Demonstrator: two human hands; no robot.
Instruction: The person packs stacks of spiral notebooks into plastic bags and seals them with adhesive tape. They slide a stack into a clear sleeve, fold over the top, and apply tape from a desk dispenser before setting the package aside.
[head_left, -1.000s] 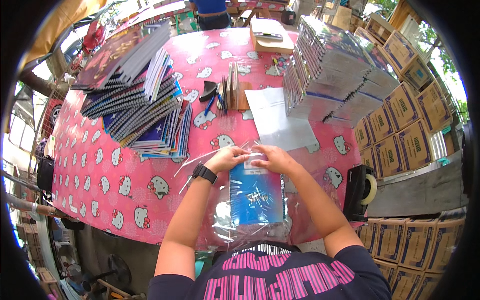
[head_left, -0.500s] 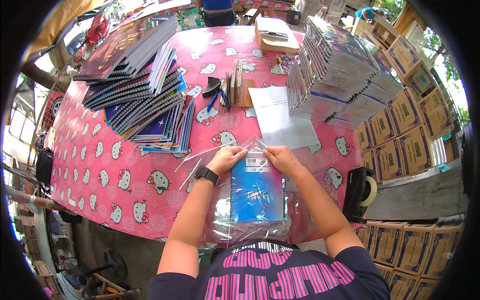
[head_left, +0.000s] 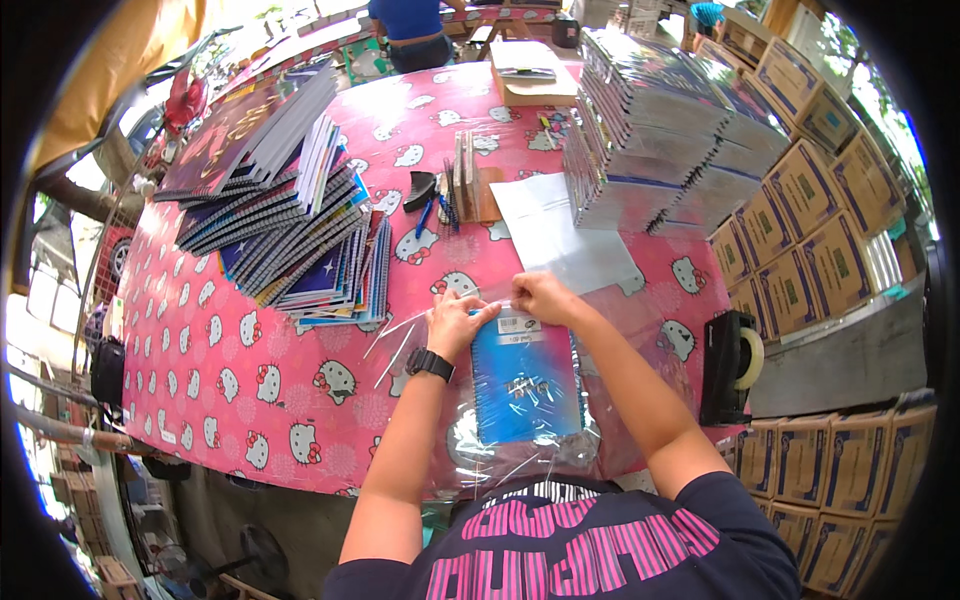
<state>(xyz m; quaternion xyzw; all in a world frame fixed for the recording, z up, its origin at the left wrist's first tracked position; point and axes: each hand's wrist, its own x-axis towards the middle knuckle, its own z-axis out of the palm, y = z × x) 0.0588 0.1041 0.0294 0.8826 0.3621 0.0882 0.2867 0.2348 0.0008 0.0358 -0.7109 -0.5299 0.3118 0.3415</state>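
Note:
A blue spiral notebook (head_left: 525, 400) with a white barcode label lies on the table in front of me, its coil along the left edge. Loose clear plastic film (head_left: 620, 350) spreads under and around it and glints over its cover. At the notebook's top left corner my left hand (head_left: 458, 322), with a black watch on the wrist, presses film against the edge with bent fingers. Beside it my right hand (head_left: 545, 298) is closed in a pinch on film at the top edge. Thin strips of film (head_left: 397, 350) stick out left of my left hand.
Notebooks (head_left: 290, 215) are piled at left; a tall wrapped stack (head_left: 660, 140) stands at right. Between them lie a white sheet (head_left: 565, 235), a blue pen (head_left: 425, 214) and a black tape piece (head_left: 420, 190). A tape dispenser (head_left: 728, 370) sits at the right edge, near cartons (head_left: 800, 220).
My right hand has shifted slightly up and turned into a tighter pinch above the notebook's top edge. The left hand stays at the top left corner. The whole view has tilted a little.

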